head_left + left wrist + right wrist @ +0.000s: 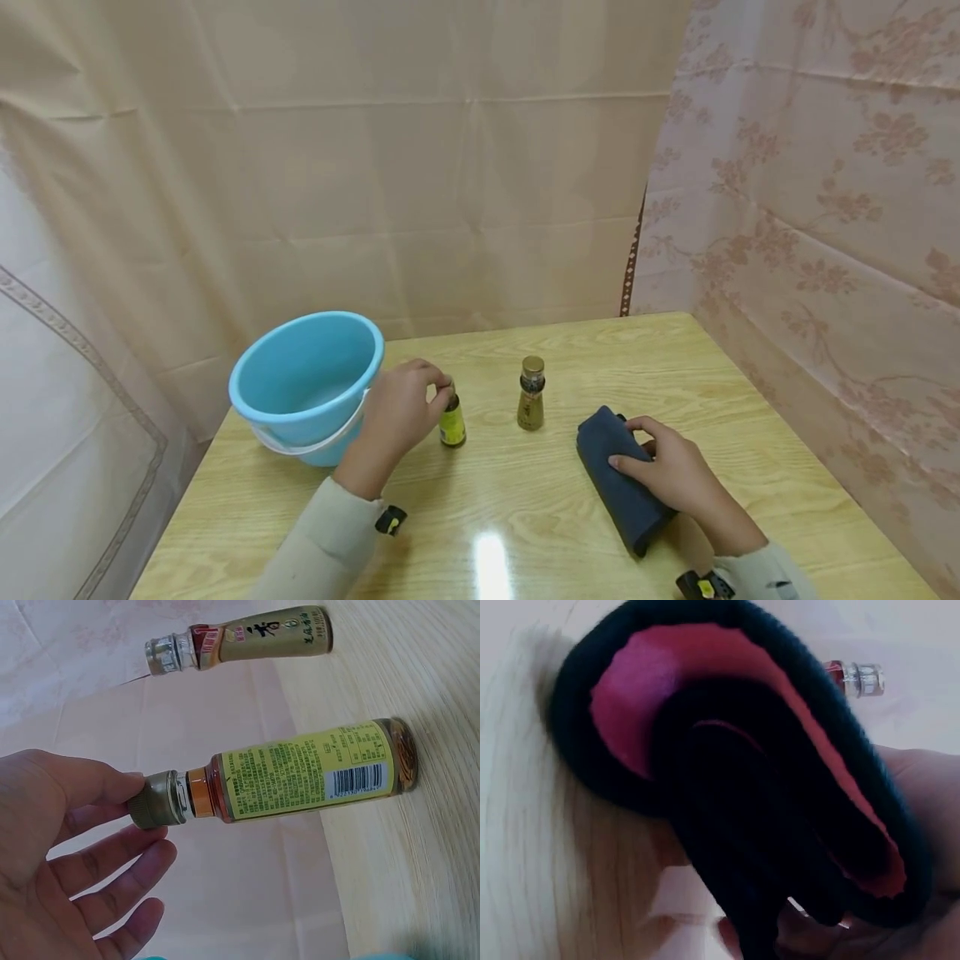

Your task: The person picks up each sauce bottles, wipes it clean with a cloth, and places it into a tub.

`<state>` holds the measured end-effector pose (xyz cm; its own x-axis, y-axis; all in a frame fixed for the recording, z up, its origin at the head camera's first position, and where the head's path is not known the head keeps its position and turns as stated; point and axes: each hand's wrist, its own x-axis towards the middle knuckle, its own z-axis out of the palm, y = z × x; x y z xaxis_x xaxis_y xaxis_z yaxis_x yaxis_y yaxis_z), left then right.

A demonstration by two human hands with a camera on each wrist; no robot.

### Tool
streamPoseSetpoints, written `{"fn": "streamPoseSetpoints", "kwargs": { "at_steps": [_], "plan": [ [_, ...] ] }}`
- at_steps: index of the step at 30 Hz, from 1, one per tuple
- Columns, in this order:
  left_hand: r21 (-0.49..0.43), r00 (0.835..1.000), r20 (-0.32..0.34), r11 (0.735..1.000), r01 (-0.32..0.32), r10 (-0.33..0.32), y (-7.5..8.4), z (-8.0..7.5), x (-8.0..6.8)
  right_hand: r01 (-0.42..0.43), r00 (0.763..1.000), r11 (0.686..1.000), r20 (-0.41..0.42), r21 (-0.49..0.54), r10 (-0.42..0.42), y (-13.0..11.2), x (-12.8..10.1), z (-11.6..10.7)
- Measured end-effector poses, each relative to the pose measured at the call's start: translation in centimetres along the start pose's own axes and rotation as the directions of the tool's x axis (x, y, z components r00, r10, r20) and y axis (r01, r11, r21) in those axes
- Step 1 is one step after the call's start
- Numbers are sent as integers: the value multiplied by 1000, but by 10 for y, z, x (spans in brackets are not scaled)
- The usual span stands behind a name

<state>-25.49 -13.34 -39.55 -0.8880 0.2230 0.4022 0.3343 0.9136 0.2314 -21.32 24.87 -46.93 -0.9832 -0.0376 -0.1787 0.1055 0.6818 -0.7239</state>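
My left hand point(397, 410) pinches the gold cap of a small glass bottle with a yellow-green label point(453, 427), thumb and fingertip at the cap. In the left wrist view the label point(300, 769) shows a barcode, and the other fingers hang loosely below the cap. To its right stands a sesame oil bottle point(531, 402) with a gold cap, upright and untouched. My right hand point(671, 471) grips a rolled dark navy cloth point(618, 475) at the right front. Seen end-on in the right wrist view, the roll point(577, 735) has a pink inner side.
A light blue bucket point(306, 414) with a white handle stands on the left of the wooden table point(540, 508), right beside my left hand. Beige cloth point(450, 192) hangs behind the table, and a flowered pink cloth point(825, 208) hangs along its right side.
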Motion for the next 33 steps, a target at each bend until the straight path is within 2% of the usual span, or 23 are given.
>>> {"fn": "streamPoseSetpoints", "kwargs": {
  "at_steps": [7, 11, 20, 27, 33],
  "plan": [
    [-14, 996, -79, 999, -44, 43, 1, 5, -6, 47, 997, 999, -66, -21, -48, -3, -1, -3],
    [1, 990, -129, 998, -63, 63, 0, 10, -8, 50, 994, 999, -93, 6, -50, -5, -2, -5],
    [-78, 990, -140, 997, -19, 8, -3, 12, -14, 30, 992, 998, -122, 51, -23, -7, 0, -5],
    [-34, 981, -193, 999, -27, 20, -1, 14, -18, 35, 985, 997, -173, 63, -24, -14, 1, -2],
    [-21, 975, -217, 999, -46, 41, 1, 15, -21, 81, 971, 994, -232, 72, -63, -30, -2, -2]
  ]
}}
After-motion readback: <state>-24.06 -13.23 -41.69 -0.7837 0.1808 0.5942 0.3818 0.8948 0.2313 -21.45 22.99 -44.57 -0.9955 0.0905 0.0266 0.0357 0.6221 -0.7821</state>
